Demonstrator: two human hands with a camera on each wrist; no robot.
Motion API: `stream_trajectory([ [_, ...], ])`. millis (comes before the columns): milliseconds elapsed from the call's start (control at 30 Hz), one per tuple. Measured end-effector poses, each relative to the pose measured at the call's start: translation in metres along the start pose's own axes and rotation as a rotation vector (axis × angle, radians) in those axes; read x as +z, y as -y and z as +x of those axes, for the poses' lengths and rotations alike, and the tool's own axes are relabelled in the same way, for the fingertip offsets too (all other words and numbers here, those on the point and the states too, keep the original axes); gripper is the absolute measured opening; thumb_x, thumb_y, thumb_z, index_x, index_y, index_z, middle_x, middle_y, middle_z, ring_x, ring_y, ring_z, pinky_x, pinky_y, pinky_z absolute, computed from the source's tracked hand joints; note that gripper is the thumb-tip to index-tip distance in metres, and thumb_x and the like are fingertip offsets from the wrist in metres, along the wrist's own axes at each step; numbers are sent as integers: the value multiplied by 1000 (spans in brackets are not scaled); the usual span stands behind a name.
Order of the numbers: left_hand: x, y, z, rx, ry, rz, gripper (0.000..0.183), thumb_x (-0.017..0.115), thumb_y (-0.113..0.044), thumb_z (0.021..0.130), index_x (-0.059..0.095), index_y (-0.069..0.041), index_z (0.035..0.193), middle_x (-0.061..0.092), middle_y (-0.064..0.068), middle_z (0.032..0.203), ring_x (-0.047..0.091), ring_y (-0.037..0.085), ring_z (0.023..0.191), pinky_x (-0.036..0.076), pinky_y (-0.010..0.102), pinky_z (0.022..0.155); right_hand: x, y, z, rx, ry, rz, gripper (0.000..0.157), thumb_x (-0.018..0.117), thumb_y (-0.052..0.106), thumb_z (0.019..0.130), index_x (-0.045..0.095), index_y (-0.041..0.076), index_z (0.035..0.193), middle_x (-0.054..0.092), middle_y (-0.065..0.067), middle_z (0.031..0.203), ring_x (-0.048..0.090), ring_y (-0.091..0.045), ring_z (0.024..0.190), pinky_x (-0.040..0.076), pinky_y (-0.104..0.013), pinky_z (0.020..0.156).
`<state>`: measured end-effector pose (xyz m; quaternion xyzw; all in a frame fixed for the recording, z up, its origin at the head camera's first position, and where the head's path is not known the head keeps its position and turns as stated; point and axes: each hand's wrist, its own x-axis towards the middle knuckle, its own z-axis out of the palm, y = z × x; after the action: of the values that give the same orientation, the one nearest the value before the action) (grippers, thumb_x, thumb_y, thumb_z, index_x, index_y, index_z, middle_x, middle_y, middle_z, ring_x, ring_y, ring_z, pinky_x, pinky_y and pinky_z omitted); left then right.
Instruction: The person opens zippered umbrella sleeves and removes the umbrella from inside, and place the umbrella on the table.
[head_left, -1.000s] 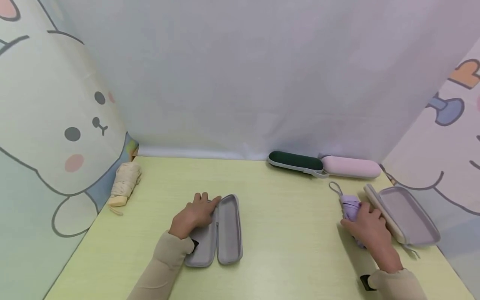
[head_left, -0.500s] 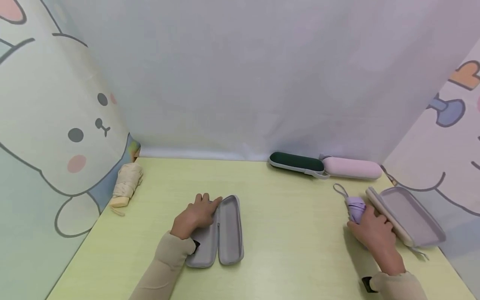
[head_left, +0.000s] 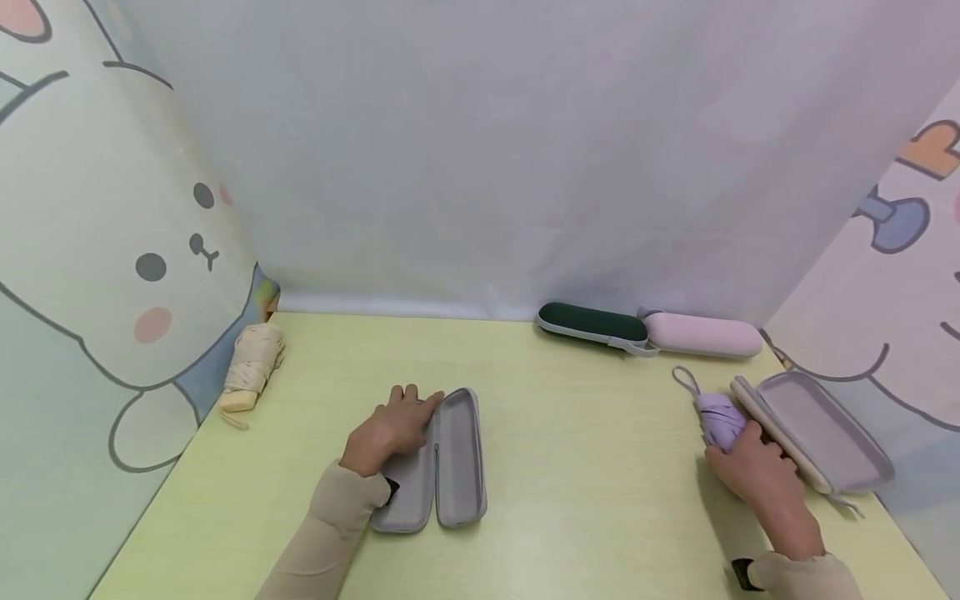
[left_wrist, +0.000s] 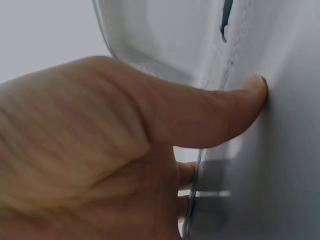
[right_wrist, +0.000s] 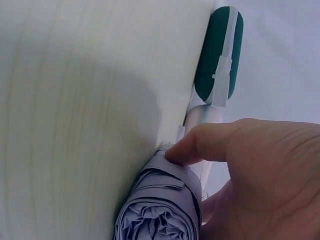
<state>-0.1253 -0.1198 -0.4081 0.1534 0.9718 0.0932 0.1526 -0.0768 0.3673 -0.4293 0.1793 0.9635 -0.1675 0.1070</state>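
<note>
Two hands on two items. Left hand (head_left: 386,435) held far end of grey case (head_left: 459,467), open on table (head_left: 585,467); thumb pressed lining, other fingers past rim. Right hand (head_left: 761,479) pinched folded purple umbrella (head_left: 722,422), thumb against fingers, just left of open lilac case (head_left: 825,429). Green case (head_left: 592,322), pink case (head_left: 703,335) lay behind.

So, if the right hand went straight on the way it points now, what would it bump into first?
Beyond the purple umbrella the right hand holds, probably the dark green case or the pink case, near where they meet at the back; depth leaves which comes first unclear.
</note>
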Motion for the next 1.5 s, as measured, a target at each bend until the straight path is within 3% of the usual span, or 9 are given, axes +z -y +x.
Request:
stream_trajectory([
  [200, 1, 0, 1, -4, 5, 10, 58, 56, -5, 94, 42, -14, 149, 44, 24, 126, 38, 37, 109, 43, 49, 73, -1, 2, -5, 4, -5, -26, 83, 47, 41, 93, 14, -23, 133, 34, -53, 113, 44, -67, 100, 41, -62, 72],
  [367, 2, 0, 2, -9, 6, 7, 59, 56, -4, 93, 41, -14, 149, 43, 24, 127, 38, 37, 110, 43, 48, 73, -2, 13, -11, -46, -106, -54, 72, 49, 36, 93, 25, -24, 126, 37, -52, 109, 45, -67, 97, 40, -64, 69],
  [500, 3, 0, 2, -13, 2, 4, 59, 56, -4, 93, 41, -14, 149, 43, 25, 127, 38, 37, 109, 43, 49, 73, -4, 26, -13, -165, -256, -50, 51, 50, 26, 92, 39, -19, 113, 46, -45, 102, 50, -60, 87, 39, -60, 64],
  [600, 2, 1, 3, -15, 1, 0, 59, 55, -4, 93, 41, -14, 149, 43, 25, 127, 38, 37, 110, 43, 49, 74, -7, 38, -1, -293, -320, -39, 49, 50, 21, 92, 43, -18, 120, 48, -44, 111, 50, -59, 95, 40, -64, 73],
  [733, 2, 3, 3, -18, 11, -6, 61, 57, -4, 92, 40, -14, 150, 43, 25, 129, 38, 38, 112, 43, 49, 75, -7, 54, 26, -468, -285, -69, 65, 53, 23, 95, 30, -14, 143, 33, -46, 138, 35, -65, 120, 32, -73, 95],
  [833, 2, 5, 5, -20, 15, -19, 62, 57, -5, 92, 39, -15, 150, 43, 24, 128, 37, 37, 111, 44, 48, 74, -5, 65, 42, -544, -231, -103, 70, 53, 27, 98, 23, -8, 150, 23, -43, 148, 23, -64, 132, 26, -77, 100],
  [1033, -2, 15, 4, -40, -50, -29, 48, 49, -3, 98, 45, -11, 145, 50, 25, 127, 48, 39, 111, 48, 50, 78, -4, 77, 67, -549, -152, -141, 69, 48, 34, 101, 21, -2, 153, 18, -40, 153, 17, -62, 138, 24, -78, 100],
  [1267, -16, 37, 1, -96, -105, -74, 44, 45, 0, 91, 58, -9, 133, 69, 16, 118, 66, 29, 95, 54, 47, 75, -1, 75, 84, -507, -27, -152, 72, 49, 34, 100, 16, -3, 154, 17, -37, 154, 18, -64, 135, 22, -78, 101],
  [1500, -27, 65, 3, -207, -194, -187, 41, 39, -9, 95, 60, -6, 130, 68, 20, 118, 64, 27, 82, 51, 40, 62, 1, 65, 95, -544, -222, -128, 66, 53, 20, 96, 24, -7, 149, 26, -36, 148, 25, -60, 132, 29, -76, 96],
])
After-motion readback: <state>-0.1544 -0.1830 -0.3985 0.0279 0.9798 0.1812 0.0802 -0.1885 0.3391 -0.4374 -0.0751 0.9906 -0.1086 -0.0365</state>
